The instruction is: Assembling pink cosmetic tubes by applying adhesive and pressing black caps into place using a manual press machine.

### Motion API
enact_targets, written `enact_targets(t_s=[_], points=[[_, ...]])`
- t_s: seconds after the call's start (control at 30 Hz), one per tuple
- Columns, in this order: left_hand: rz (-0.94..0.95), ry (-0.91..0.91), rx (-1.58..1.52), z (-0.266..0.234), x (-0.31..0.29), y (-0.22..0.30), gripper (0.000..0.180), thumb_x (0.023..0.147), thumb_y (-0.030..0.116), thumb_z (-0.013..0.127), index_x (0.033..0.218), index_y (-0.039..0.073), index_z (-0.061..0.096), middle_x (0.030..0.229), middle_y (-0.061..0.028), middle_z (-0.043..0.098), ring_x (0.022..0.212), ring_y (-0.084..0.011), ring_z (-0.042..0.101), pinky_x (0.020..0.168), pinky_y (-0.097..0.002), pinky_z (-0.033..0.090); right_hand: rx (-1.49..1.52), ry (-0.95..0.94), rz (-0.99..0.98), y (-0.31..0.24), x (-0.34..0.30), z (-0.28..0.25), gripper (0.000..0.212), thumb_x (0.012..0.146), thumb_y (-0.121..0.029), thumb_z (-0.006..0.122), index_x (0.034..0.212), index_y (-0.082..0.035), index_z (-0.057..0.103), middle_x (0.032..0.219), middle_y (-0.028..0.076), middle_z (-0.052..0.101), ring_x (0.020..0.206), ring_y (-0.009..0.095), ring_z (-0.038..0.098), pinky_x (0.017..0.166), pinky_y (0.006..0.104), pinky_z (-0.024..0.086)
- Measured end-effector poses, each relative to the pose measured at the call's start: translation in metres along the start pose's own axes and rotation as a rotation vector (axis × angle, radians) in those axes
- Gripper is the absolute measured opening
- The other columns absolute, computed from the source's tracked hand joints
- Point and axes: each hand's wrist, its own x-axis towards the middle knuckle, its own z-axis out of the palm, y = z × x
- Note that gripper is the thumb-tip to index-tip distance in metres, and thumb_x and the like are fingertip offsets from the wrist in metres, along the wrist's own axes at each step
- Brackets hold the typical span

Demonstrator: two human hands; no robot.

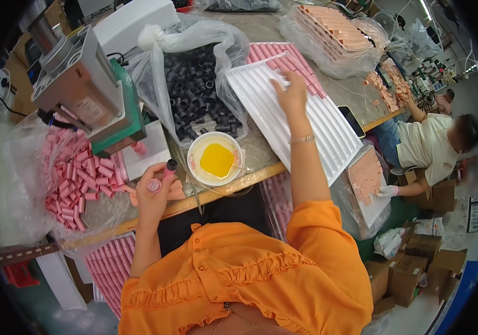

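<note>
At the near side of the grey work surface [336, 89], in the head view, a person's left hand [152, 192] is raised just above the wooden front edge [264, 174]. Its grip is closed on a pink plastic tube with a black ring-shaped end [170, 166]; a second, rounded pink piece [154, 185] shows between the fingers. Just beyond stands a grey metal press with a green base [129, 109], a small pink part beneath its head. To the left, a heap of short pink tubes [85, 178] spills from clear plastic almost to the edge, leaving little room on that side.

Right of the left hand, near the edge, sits a white bowl holding something yellow [217, 160]; only a narrow gap lies between, crossed by a thin hose. Behind the bowl, an open clear bag of short black rings [194, 89] takes up the middle. A slim bare strip divides bowl and bag from a white ribbed plastic tray [306, 125], whose near corner juts past the edge. The right hand [292, 95] is over the tray's far part, beside rows of pink tubes [300, 64]; I cannot tell whether its grip is closed on anything.
</note>
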Motion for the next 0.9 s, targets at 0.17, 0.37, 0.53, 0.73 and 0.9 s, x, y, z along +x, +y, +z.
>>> enact_targets(t_s=[0.17,0.37,0.53,0.73,0.9], points=[[-0.079,-0.016,-0.034,-0.014,-0.002,0.001,0.029,0.086,-0.003,0.069,0.114,-0.002,0.062,0.091,-0.0052,0.068,0.08,-0.0091,0.065,0.068,-0.0201,0.052,-0.449,-0.17,0.343,0.097,0.029,0.005,0.04,0.077,-0.037,0.078,0.102,-0.007,0.069,0.11,0.019,0.063,0.1,0.036,0.062,0.09,0.0458,0.049],[0.09,-0.009,0.027,0.004,0.013,0.008,0.028,0.084,-0.002,0.071,0.112,-0.001,0.063,0.094,-0.003,0.067,0.086,-0.0077,0.062,0.07,-0.0188,0.049,-0.315,-0.07,0.15,0.086,0.033,-0.012,0.032,0.084,-0.036,0.074,0.095,-0.006,0.069,0.094,0.014,0.069,0.083,0.029,0.067,0.077,0.0415,0.052],[0.098,-0.02,-0.051,0.0,0.011,0.029,0.025,0.085,0.001,0.071,0.109,-0.001,0.063,0.094,-0.0033,0.068,0.085,-0.0063,0.061,0.069,-0.0188,0.048,0.372,-0.528,-0.099,-0.102,-0.05,-0.067,0.029,0.08,-0.026,0.079,0.096,-0.005,0.069,0.081,0.007,0.071,0.066,0.017,0.063,0.063,0.0308,0.05],[0.045,-0.064,0.097,-0.026,-0.01,0.026,0.021,0.086,0.002,0.072,0.105,-0.001,0.064,0.094,-0.0045,0.068,0.084,-0.0076,0.062,0.073,-0.021,0.049,0.476,-0.628,-0.559,-0.183,-0.124,-0.028,0.038,0.075,-0.018,0.077,0.11,-0.008,0.066,0.088,0.006,0.067,0.08,0.025,0.061,0.076,0.0383,0.041],[0.081,-0.144,0.022,-0.053,-0.02,0.016,0.019,0.083,0.003,0.074,0.099,-0.001,0.065,0.092,-0.0029,0.067,0.085,-0.0086,0.062,0.075,-0.0233,0.049,0.515,-0.679,-0.644,-0.207,-0.147,-0.013,0.036,0.077,-0.014,0.075,0.111,-0.008,0.066,0.09,0.003,0.066,0.086,0.027,0.059,0.077,0.0392,0.041]])
